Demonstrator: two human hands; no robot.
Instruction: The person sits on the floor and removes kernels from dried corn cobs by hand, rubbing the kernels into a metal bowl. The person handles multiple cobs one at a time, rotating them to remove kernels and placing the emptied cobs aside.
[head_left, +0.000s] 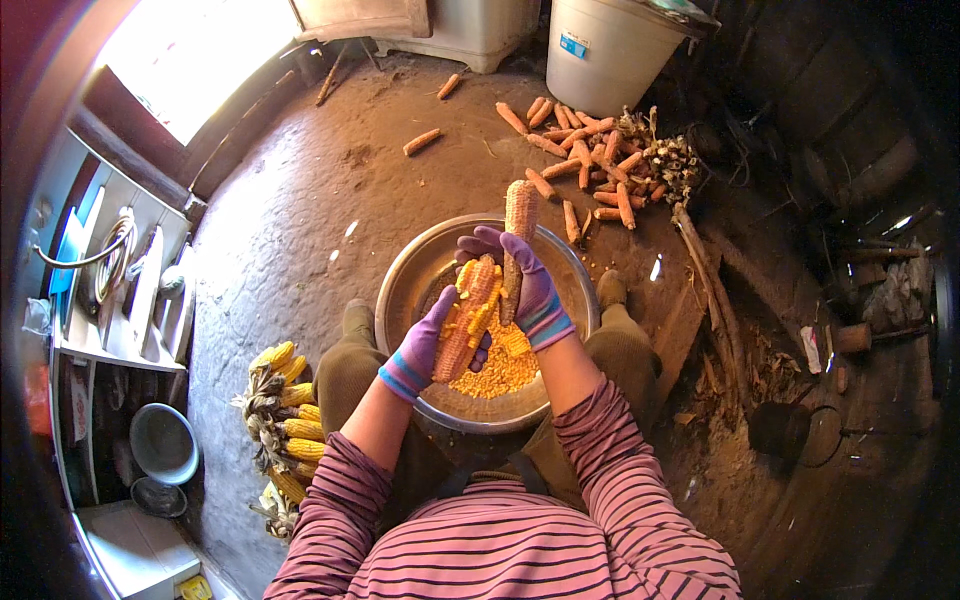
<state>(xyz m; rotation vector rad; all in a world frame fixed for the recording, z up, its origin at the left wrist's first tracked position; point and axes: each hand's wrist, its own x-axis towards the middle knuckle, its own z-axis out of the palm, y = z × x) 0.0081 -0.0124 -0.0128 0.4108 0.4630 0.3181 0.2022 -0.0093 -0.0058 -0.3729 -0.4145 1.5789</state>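
Observation:
Both of my hands wear purple knit gloves with blue cuffs, above a wide metal basin (395, 277). My left hand (424, 345) grips a partly shelled corn cob (466, 322), tilted, with some yellow kernels left in rows along it. In my right hand (534, 289) is a bare corn cob (521, 210), held nearly upright against the right side of the other cob. Loose yellow kernels (495, 375) cover part of the basin's bottom. A small piece of corn with kernels (516, 342) lies among them.
Unshelled corn ears (304, 429) tied by their husks lie on the floor at left. Stripped cobs (585, 161) are heaped beyond the basin at right, before a white plastic bucket (600, 64). A shelf (124, 358) and a grey bowl (165, 442) stand at far left; a wooden pole (709, 292) lies right.

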